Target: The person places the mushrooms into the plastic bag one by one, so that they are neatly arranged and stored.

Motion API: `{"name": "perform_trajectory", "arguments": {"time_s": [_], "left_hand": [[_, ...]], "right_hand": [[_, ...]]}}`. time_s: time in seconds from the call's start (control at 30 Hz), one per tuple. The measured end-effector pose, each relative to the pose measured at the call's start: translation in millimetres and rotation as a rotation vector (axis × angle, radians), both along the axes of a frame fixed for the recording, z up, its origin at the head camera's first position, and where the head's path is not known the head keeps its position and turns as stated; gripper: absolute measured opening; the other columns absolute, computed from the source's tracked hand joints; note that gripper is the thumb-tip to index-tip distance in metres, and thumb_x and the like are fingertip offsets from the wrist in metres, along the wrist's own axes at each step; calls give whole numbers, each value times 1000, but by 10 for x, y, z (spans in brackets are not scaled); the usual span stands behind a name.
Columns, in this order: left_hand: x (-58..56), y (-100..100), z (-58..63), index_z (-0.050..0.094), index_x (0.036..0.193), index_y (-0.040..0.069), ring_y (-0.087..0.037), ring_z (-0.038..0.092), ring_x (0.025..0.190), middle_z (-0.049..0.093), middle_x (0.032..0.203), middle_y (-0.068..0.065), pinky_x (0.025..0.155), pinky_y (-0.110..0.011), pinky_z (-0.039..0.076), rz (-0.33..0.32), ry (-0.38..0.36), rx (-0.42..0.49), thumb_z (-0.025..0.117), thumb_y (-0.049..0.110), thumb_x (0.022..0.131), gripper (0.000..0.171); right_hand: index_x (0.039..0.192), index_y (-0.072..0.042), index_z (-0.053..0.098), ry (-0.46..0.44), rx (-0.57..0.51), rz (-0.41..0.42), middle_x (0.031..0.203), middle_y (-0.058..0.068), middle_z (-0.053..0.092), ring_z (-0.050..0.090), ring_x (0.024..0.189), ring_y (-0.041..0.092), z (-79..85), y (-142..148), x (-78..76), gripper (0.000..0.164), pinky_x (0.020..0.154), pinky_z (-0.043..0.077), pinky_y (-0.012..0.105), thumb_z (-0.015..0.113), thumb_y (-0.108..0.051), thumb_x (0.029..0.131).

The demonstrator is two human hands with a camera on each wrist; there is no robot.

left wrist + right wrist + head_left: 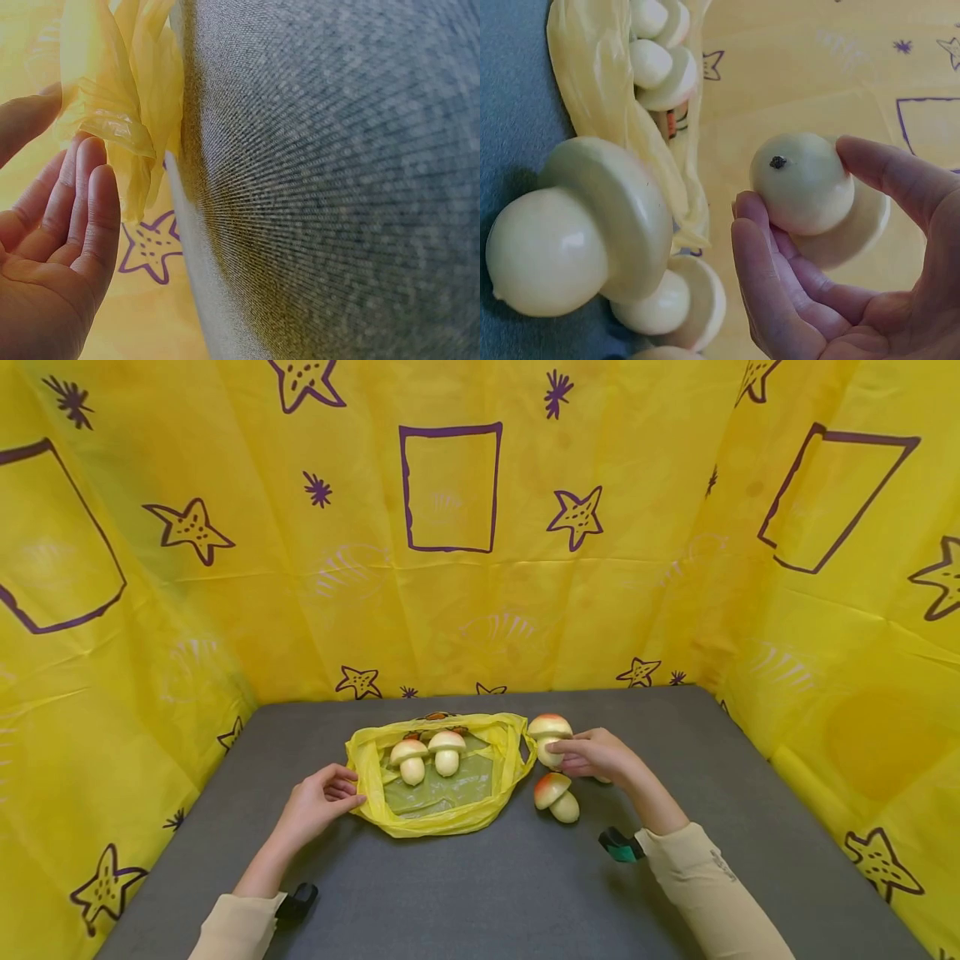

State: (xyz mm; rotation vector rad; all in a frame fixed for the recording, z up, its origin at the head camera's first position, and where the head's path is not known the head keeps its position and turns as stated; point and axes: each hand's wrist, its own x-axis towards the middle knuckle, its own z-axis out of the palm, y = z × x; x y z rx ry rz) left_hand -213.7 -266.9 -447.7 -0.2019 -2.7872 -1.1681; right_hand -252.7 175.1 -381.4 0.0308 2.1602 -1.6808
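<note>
Your right hand grips a mushroom by its stem, just right of the yellow bag; your left hand pinches the bag's left edge.

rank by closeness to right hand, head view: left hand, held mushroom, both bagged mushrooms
1. Held mushroom: in right hand
2. Right bagged mushroom: inside yellow bag
3. Left bagged mushroom: beside it
4. Left hand: bag's left side
</note>
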Motion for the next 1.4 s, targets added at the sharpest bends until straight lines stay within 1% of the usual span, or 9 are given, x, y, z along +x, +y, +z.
{"name": "perform_trajectory", "arguments": {"time_s": [0.2, 0.33, 0.5, 0.67, 0.8, 0.87, 0.97, 1.17, 1.4], "left_hand": [[0, 16, 11, 62, 105, 4, -13, 63, 78, 68, 88, -5, 68, -21, 51, -3, -2, 1, 78, 28, 78, 39], [-5, 24, 11, 62, 105, 5, -13, 64, 78, 68, 88, -5, 68, -21, 51, -3, -8, 0, 78, 28, 78, 39], [-13, 29, 5, 62, 104, 5, -12, 63, 77, 68, 87, -5, 67, -21, 51, -3, -6, 0, 79, 26, 78, 38], [-23, 26, 4, 62, 105, 5, -13, 64, 77, 68, 87, -5, 68, -21, 51, -6, -4, -1, 79, 26, 78, 38], [-23, 25, 7, 62, 105, 6, -15, 63, 79, 68, 88, -5, 68, -21, 51, -4, -15, -3, 78, 26, 78, 38], [-26, 25, 8, 62, 105, 6, -15, 63, 79, 68, 88, -5, 68, -21, 51, -2, -16, -2, 79, 26, 78, 38], [-29, 24, 6, 62, 105, 6, -15, 63, 79, 68, 88, -5, 69, -21, 51, -4, -19, 0, 79, 27, 78, 38], [-27, 27, 15, 62, 106, 6, -15, 63, 79, 68, 88, -5, 69, -21, 51, -5, -25, -3, 78, 27, 78, 38], [-37, 22, 0, 62, 105, 6, -15, 63, 79, 68, 88, -4, 68, -21, 51, -4, -17, -3, 78, 27, 78, 38]], "right_hand": [[124, 15, 49, -19, -21, -8, 91, 10, 70, 69, 96, 26, 5, -73, -29, 60, 93, 49, 44, 69, -26, 85], [121, 13, 53, -31, -25, -15, 86, 7, 70, 70, 88, 20, 11, -126, -61, 56, 93, 49, 43, 70, -26, 85], [121, 10, 55, -28, 7, -20, 89, 8, 71, 69, 80, 13, 22, -199, -103, 57, 94, 49, 44, 71, -31, 84], [121, 9, 56, -44, 9, -30, 95, 12, 70, 70, 88, 21, 41, -296, -146, 58, 94, 49, 43, 72, -31, 83], [123, 9, 54, -55, 6, -16, 103, 15, 69, 68, 98, 26, 45, -369, -184, 60, 94, 49, 42, 72, -32, 83], [124, 9, 54, -62, 9, -11, 105, 15, 68, 67, 99, 27, 49, -400, -196, 61, 94, 49, 41, 72, -33, 83], [121, 9, 56, -64, -1, -2, 104, 16, 69, 65, 104, 32, 56, -445, -210, 58, 92, 51, 40, 72, -32, 83], [113, 7, 60, -67, -3, -3, 96, 13, 70, 65, 104, 33, 67, -552, -238, 51, 95, 48, 44, 73, -31, 82], [113, 7, 58, -64, 13, -7, 98, 16, 69, 68, 99, 29, 49, -667, -306, 50, 94, 49, 43, 73, -29, 82]]}}
